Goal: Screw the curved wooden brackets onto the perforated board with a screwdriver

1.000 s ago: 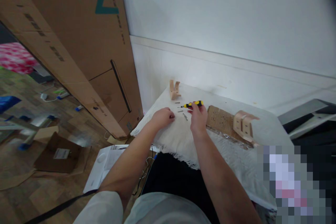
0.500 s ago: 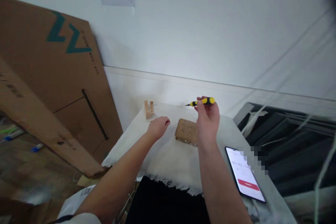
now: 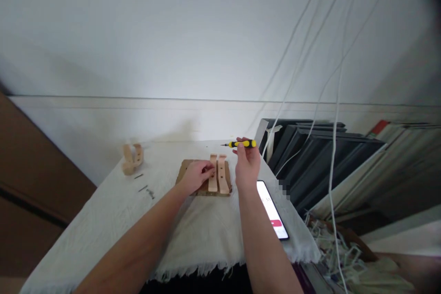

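Observation:
My right hand is closed round a yellow and black screwdriver, held above the table with its metal tip pointing left. My left hand rests over a piece of cardboard, fingers pinched at the left one of two pale wooden pieces. Whatever is between those fingertips is too small to make out. The right wooden piece, with dark holes in it, lies beside the first on the cardboard. Farther left stand more pale wooden pieces, and several small screws lie near them.
A white fringed cloth covers the table. To the right of my forearm lies a phone with its screen lit. White cables hang at the right, before dark panels leaning by the wall. A cardboard box stands at left.
My view has swung right. My left hand has moved right onto the cardboard, and two wooden pieces now show there. My right hand still holds the screwdriver.

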### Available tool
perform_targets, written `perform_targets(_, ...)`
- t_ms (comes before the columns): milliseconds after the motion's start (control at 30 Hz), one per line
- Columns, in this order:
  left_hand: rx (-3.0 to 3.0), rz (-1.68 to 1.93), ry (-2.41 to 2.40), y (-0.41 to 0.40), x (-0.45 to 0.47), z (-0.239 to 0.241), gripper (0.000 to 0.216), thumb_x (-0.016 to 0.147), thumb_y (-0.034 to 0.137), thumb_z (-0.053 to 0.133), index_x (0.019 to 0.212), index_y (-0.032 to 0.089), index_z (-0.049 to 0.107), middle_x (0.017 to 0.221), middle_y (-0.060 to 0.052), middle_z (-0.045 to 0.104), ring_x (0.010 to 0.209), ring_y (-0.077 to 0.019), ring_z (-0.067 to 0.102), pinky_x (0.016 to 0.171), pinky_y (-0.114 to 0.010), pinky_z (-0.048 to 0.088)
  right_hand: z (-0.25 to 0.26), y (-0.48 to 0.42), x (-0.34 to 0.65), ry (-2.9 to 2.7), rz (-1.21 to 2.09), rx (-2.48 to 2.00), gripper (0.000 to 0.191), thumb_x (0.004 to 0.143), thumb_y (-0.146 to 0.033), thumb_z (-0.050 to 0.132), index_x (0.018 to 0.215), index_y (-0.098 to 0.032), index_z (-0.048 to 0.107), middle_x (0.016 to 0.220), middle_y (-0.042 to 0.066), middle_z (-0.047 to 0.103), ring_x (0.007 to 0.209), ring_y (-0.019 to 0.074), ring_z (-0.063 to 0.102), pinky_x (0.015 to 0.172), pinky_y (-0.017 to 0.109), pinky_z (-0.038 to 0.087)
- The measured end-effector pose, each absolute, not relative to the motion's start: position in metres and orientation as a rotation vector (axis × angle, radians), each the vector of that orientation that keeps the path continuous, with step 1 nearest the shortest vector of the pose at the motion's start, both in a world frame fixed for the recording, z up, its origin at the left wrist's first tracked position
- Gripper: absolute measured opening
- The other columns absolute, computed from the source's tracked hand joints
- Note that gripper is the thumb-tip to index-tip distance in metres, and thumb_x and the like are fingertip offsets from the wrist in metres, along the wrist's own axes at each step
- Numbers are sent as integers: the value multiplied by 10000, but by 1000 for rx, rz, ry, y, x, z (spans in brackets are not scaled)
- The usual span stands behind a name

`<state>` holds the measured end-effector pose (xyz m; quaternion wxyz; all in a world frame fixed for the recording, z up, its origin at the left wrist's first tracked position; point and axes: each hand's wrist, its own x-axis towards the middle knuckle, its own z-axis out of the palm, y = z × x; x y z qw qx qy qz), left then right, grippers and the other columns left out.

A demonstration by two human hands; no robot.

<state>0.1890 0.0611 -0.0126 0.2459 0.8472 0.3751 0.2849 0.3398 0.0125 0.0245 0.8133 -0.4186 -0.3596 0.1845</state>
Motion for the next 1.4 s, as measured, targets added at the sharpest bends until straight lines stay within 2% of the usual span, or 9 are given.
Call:
perform_targets(100, 2290, 734, 1023, 60, 187, -12, 273, 857, 373, 556, 806, 151, 706, 708, -11, 675, 637, -125, 563, 595, -220, 380, 7, 17, 333, -845, 395, -992, 303, 834, -431, 584, 1021, -193, 602, 1075, 83, 679, 922, 176, 643, 800, 341, 508)
perform_targets(200, 2210, 679, 1082, 59, 186, -15, 300, 849, 404, 561, 871, 145, 711, 663, -3, 666, 528, -114, 529, 529, -221, 370, -1, 15, 330, -863, 375, -1035, 304, 833, -432, 588, 1013, -190, 620, 1047, 80, 687, 910, 178, 645, 818, 342, 499)
perform_targets(333, 2157, 750, 1011, 60, 186, -21, 371, 825, 361, 603, 1138, 169, 651, 856, -23, 728, 577, -118, 586, 573, -223, 431, -2, 13, 334, -766, 419, -1064, 358, 814, -473, 590, 1004, -171, 617, 1009, 87, 689, 886, 186, 646, 781, 337, 507)
perform_targets(400, 2179, 765, 958, 61, 185, -23, 387, 831, 346, 598, 1180, 184, 641, 909, -36, 734, 664, -135, 624, 636, -232, 458, -3, 13, 335, -774, 445, -1087, 383, 804, -496, 583, 1003, -170, 615, 976, 84, 691, 866, 189, 646, 758, 330, 508)
perform_targets(533, 2281, 762, 947, 61, 185, -23, 277, 847, 315, 572, 1033, 170, 717, 910, -58, 730, 772, -158, 629, 712, -250, 459, -4, 11, 336, -864, 387, -1152, 383, 813, -513, 542, 982, -181, 630, 893, 67, 693, 835, 192, 642, 729, 319, 498)
perform_targets(833, 2100, 723, 940, 62, 184, -22, 186, 769, 257, 618, 880, 136, 704, 759, -17, 676, 650, -122, 548, 625, -227, 410, -6, 11, 332, -946, 362, -1189, 395, 797, -522, 557, 964, -177, 651, 815, 48, 683, 767, 183, 626, 717, 322, 489)
perform_targets(1233, 2099, 659, 990, 62, 180, -18, 217, 752, 288, 638, 869, 137, 739, 653, 6, 621, 592, -113, 481, 566, -225, 330, -7, 9, 328, -1074, 406, -1167, 397, 793, -521, 582, 1002, -191, 655, 813, 35, 693, 743, 174, 631, 703, 317, 502)
perform_targets(1400, 2139, 653, 990, 62, 180, -17, 228, 752, 301, 636, 876, 151, 756, 695, -6, 658, 629, -124, 508, 591, -228, 350, -11, 12, 329, -1068, 443, -1190, 392, 780, -525, 591, 977, -193, 662, 806, 31, 689, 741, 179, 630, 694, 316, 499)
